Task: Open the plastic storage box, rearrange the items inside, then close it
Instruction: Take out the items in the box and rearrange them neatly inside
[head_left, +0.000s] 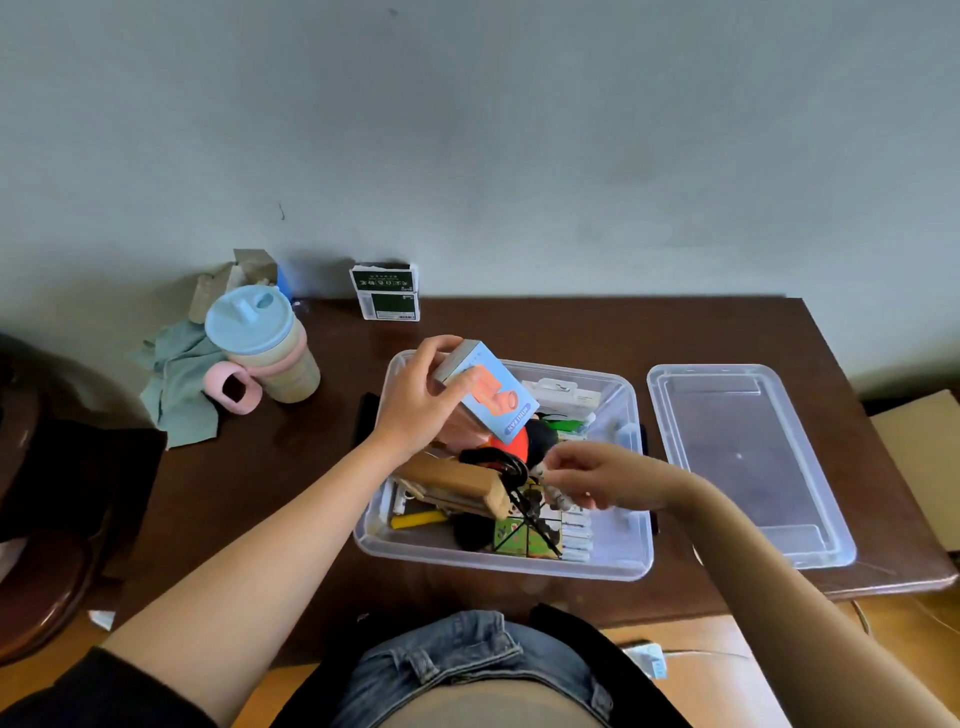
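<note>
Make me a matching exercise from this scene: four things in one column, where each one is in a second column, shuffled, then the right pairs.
Things
1. blue fan box
2. clear lid
3. cup with the blue lid
4. green and white carton

Places
A. standing at the back of the table by the wall
B. held in the left hand above the storage box
C. lying flat on the table to the right of the storage box
D. on the table to the left of the storage box, beside a green cloth

Pairs: 1-B, 2-C, 3-D, 4-A
</note>
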